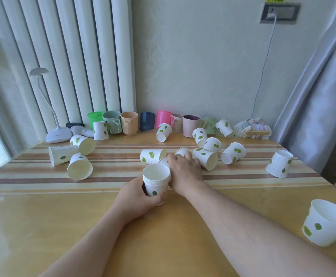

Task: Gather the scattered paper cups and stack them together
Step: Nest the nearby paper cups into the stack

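My left hand [135, 196] grips an upright stack of several white paper cups with green leaf prints [156, 179] near the table's middle. Just right of the stack, my right hand [184, 168] lies palm down over a paper cup on its side [182, 151]; its fingers curl over that cup, which is mostly hidden. Another tipped cup [152, 155] lies right behind the stack. More paper cups lie scattered: a group at the left [79, 166], a cluster at the right [232, 152], one at the far right [279, 163], one at the near right [327, 222].
A row of coloured plastic mugs [130, 122] lines the wall at the back of the striped wooden table [43, 216]. A white desk lamp [58, 133] stands back left by a radiator. A curtain [313, 96] hangs at the right; a cable runs down the wall.
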A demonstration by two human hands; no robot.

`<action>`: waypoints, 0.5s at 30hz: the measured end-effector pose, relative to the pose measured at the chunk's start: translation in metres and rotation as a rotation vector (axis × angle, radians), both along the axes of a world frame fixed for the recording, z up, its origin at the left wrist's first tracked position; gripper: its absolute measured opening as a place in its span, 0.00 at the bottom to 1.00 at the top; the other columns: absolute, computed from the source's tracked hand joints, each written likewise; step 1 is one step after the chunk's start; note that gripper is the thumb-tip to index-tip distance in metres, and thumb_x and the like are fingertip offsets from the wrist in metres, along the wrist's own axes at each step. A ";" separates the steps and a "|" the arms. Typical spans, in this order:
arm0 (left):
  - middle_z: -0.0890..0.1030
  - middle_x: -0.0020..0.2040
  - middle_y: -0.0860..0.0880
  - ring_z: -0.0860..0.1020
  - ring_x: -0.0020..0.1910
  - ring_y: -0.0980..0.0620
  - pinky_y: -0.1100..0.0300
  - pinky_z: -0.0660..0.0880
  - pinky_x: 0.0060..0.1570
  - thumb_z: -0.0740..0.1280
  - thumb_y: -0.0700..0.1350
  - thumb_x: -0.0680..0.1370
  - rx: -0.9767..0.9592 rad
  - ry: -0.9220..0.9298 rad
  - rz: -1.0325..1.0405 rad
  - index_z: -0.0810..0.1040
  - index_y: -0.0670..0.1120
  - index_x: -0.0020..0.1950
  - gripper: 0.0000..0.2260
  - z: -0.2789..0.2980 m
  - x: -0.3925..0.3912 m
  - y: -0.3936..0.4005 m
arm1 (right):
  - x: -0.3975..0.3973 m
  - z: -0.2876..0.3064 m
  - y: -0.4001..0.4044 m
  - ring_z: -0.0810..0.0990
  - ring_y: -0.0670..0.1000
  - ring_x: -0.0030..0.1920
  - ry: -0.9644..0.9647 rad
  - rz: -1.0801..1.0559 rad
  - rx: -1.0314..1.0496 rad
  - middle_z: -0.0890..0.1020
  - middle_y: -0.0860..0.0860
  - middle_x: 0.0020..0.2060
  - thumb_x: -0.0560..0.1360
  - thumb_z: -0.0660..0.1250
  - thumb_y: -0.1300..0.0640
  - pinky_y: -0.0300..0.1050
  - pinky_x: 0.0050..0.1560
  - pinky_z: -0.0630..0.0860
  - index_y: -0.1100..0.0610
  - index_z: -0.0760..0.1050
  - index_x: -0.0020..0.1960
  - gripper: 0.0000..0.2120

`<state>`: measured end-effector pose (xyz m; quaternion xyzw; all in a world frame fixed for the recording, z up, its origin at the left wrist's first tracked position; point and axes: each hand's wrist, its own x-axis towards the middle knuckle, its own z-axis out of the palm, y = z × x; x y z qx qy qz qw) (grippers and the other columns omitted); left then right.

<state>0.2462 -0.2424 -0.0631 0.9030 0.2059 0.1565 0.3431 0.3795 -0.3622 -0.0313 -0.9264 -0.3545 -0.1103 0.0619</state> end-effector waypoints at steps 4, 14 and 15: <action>0.85 0.44 0.58 0.81 0.47 0.62 0.60 0.77 0.45 0.79 0.61 0.71 0.000 -0.001 -0.006 0.79 0.56 0.50 0.15 -0.001 -0.001 0.000 | -0.001 0.004 -0.005 0.73 0.63 0.65 0.121 -0.039 0.039 0.82 0.54 0.59 0.79 0.69 0.49 0.57 0.54 0.67 0.54 0.65 0.67 0.22; 0.85 0.44 0.61 0.79 0.48 0.66 0.64 0.73 0.43 0.79 0.63 0.71 -0.015 -0.005 -0.012 0.77 0.61 0.48 0.15 -0.003 -0.002 0.000 | -0.004 0.018 -0.048 0.85 0.54 0.56 0.891 -0.080 0.801 0.85 0.54 0.58 0.67 0.76 0.57 0.43 0.48 0.81 0.52 0.79 0.64 0.25; 0.85 0.45 0.61 0.79 0.48 0.66 0.64 0.73 0.43 0.79 0.63 0.70 -0.017 -0.005 -0.013 0.77 0.61 0.48 0.15 -0.003 -0.002 0.000 | -0.006 0.025 -0.046 0.86 0.56 0.54 0.969 -0.046 0.944 0.87 0.56 0.54 0.65 0.75 0.59 0.45 0.48 0.82 0.53 0.82 0.58 0.21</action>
